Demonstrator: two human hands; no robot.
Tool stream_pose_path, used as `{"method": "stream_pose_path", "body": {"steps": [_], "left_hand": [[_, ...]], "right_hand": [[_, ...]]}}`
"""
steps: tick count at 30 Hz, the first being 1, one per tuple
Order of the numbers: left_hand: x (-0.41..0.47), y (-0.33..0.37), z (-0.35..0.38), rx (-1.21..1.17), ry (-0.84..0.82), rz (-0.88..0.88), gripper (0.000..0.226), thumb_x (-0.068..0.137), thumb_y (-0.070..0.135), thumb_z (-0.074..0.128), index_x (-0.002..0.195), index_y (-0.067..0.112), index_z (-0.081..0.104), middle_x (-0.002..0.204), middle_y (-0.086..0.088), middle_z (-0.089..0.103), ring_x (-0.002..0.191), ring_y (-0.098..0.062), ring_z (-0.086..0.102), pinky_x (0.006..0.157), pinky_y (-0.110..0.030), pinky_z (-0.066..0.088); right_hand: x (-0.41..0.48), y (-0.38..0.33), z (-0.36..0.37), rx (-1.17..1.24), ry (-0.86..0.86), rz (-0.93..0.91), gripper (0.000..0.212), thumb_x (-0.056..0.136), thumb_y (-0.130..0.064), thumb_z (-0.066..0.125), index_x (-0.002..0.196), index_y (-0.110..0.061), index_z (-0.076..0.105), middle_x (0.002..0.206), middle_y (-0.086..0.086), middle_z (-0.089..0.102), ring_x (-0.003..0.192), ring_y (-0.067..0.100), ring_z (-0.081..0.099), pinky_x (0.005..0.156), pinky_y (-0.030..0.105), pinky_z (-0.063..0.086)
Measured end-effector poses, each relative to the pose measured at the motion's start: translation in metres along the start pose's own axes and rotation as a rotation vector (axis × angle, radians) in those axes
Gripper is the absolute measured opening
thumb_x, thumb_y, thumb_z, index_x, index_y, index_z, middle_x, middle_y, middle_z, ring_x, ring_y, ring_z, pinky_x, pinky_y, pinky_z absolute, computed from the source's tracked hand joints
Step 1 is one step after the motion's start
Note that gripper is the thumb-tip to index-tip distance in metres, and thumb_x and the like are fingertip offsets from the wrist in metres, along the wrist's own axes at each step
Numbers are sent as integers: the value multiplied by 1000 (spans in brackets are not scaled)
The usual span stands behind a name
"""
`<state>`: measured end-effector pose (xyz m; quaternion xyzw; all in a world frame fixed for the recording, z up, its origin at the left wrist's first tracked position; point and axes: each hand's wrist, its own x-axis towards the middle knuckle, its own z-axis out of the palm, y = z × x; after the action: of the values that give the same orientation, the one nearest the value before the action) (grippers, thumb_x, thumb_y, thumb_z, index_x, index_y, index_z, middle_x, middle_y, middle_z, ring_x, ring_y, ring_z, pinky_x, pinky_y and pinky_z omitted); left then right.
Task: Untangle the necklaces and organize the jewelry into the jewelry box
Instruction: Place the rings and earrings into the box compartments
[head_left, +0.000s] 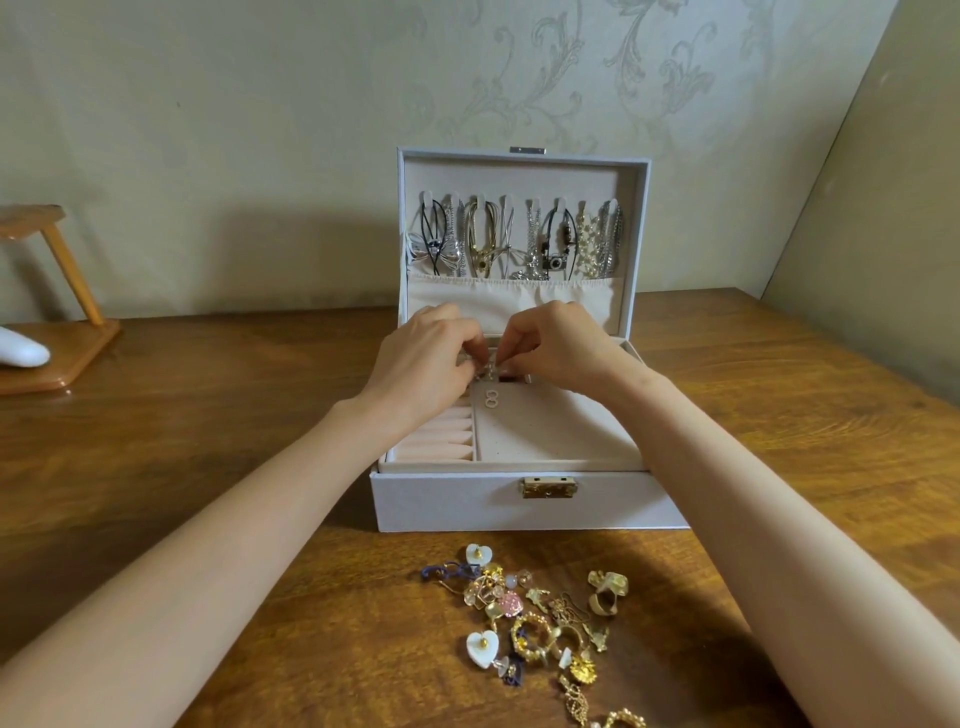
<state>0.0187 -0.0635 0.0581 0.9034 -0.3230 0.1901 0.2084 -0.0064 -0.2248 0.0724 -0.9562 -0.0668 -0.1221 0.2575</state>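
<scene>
both hands meet over the back of the open jewelry box (530, 506), mid-frame on the worktop (234, 415). the left hand (423, 364) and the right hand (563, 353) each have the grip closed, fingertips pinched on one small glittering piece (489, 370) held between them. fingers cover most of it, so i cannot tell what kind of piece it is. the hands also hide the rear compartments of the tray.

the raised lid (524, 174) shows eight white hooks. the necklaces (519, 239) hanging from them crowd together too closely to count, and their lower ends disappear behind a gathered pocket (467, 299). on the flat pad (550, 431) lie two little loops (491, 399), side by side and touching. the ring rolls (447, 439) to its left are partly under the left wrist. one gold latch (549, 487) sits on the front wall.

at lower centre, just in front of the box, lies a loose pile of jewelry (550, 618). two white heart pieces (482, 647) stand out; the rest is too tangled to count, and the pile is cut off by the bottom edge. at the left edge a wooden stand (67, 358) and a white object (23, 353) are both cropped.
</scene>
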Motion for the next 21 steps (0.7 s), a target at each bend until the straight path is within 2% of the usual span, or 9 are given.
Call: {"method": "stream_pose_path", "body": {"steps": [3, 6, 10, 16, 21], "left_hand": [[-1, 1, -1, 33, 22, 12, 26, 87, 1, 47, 97, 12, 69, 96, 1, 53, 100, -19, 47, 64, -28, 33], [-2, 1, -1, 55, 27, 21, 29, 89, 2, 46, 98, 12, 71, 103, 0, 57, 106, -17, 46, 69, -27, 35], [-3, 1, 0, 73, -44, 31, 31, 91, 4, 44, 101, 12, 72, 111, 0, 56, 112, -16, 43, 75, -28, 39], [-4, 2, -3, 28, 69, 7, 31, 87, 2, 46, 88, 11, 75, 100, 0, 59, 105, -16, 47, 71, -29, 40], [-4, 2, -1, 41, 3, 15, 33, 89, 4, 45, 92, 15, 75, 103, 3, 57, 107, -14, 45, 72, -25, 34]], "right_hand": [[0, -1, 1, -32, 7, 6, 8, 75, -8, 76, 80, -14, 73, 73, -3, 66, 68, 6, 58, 66, 26, 48], [-1, -3, 0, -53, 7, 7, 6, 77, -9, 73, 82, -13, 74, 73, -5, 61, 63, 1, 50, 59, 20, 42], [-1, -4, -1, -64, -6, 9, 7, 78, -10, 71, 84, -14, 74, 78, -3, 63, 69, 8, 53, 66, 25, 45], [-1, -3, -1, -95, -1, 26, 7, 78, -14, 70, 81, -20, 73, 86, 0, 70, 83, 15, 62, 76, 34, 53], [-2, -2, -1, -131, -4, 42, 13, 79, -13, 68, 80, -23, 76, 74, -6, 64, 77, 12, 58, 70, 29, 51]]}}
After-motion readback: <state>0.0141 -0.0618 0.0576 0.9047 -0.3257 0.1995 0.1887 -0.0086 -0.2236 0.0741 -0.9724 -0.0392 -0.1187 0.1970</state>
